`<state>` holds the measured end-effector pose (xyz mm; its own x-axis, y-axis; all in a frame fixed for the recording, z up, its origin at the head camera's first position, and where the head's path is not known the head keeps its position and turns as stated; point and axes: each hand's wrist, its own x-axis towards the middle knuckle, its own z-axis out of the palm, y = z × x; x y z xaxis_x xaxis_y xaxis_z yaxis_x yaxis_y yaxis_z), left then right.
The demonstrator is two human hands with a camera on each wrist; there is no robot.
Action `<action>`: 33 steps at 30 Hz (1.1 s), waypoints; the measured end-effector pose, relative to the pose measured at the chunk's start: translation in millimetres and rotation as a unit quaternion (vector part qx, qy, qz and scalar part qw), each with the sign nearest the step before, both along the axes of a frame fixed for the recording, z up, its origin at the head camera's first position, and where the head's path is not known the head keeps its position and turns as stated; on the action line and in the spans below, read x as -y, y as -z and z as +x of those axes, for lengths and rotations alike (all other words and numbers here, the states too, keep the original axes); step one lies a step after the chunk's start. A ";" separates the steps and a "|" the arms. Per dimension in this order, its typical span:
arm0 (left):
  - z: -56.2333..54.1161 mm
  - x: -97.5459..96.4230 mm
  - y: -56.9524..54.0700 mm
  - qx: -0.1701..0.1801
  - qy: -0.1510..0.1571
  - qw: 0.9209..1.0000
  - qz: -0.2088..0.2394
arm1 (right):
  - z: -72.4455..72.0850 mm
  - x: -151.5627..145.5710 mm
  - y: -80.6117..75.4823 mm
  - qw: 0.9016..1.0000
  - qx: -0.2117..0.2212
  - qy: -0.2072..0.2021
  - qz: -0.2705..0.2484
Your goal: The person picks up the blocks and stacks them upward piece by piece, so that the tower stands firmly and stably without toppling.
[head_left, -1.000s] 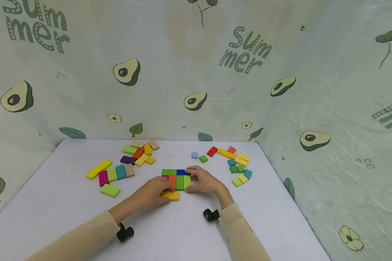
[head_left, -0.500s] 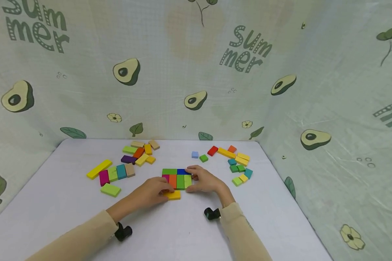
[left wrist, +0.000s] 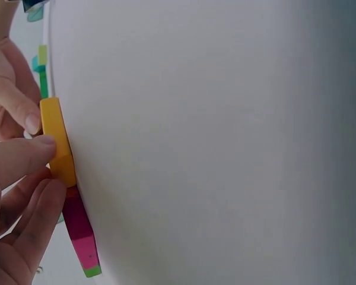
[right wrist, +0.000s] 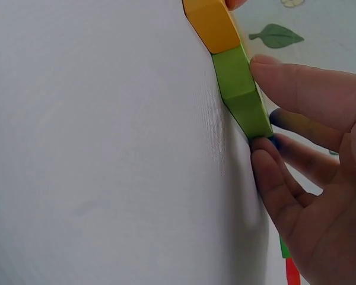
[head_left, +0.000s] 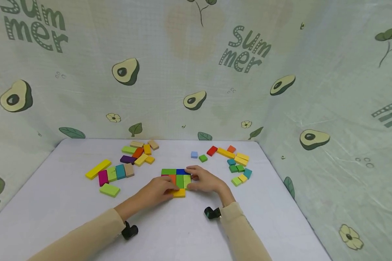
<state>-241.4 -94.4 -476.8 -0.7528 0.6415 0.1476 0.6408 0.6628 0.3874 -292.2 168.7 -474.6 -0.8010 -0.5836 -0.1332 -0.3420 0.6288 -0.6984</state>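
Flat coloured blocks lie edge to edge in a group mid-table. Along its back run a green block (head_left: 168,171) and a blue block (head_left: 181,171); orange (head_left: 172,178), green and light green blocks (head_left: 187,179) stand in front, with a magenta one mostly hidden by the left hand. My left hand (head_left: 156,189) pinches a yellow-orange block (left wrist: 54,133) at the group's front edge, thumb on its upper face. My right hand (head_left: 206,180) braces the right side: thumb and curled fingers hold the light green block (right wrist: 240,89), while the index finger reaches the blue one.
Loose blocks lie at the back left, including a purple block (head_left: 128,159), a long yellow block (head_left: 98,169) and a teal block (head_left: 120,172). More are scattered at the back right, among them a red block (head_left: 212,150). A patterned cloth (head_left: 163,79) hangs behind the table.
My left hand has slid rightward with the yellow-orange block along the group's front edge. That block now sits beneath the green and light green ones. My right hand stays nearly in place.
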 end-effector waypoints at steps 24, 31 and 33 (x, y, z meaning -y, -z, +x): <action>1.6 -17.1 -1.7 0.012 -0.035 0.998 0.047 | 0.7 -2.0 -2.0 0.999 0.029 -0.018 0.003; 1.3 -19.3 -2.4 0.011 -0.033 0.998 0.053 | 2.0 -2.5 -3.4 0.999 0.030 -0.025 0.003; 1.8 -19.6 -3.3 0.013 -0.031 0.998 0.059 | 1.9 -2.6 -3.5 0.999 0.030 -0.026 0.004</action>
<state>-239.6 -74.7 -473.5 -0.7955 0.5725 0.1988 0.5881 0.6500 0.4813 -290.3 171.3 -471.2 -0.7604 -0.6225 -0.1850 -0.3321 0.6176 -0.7130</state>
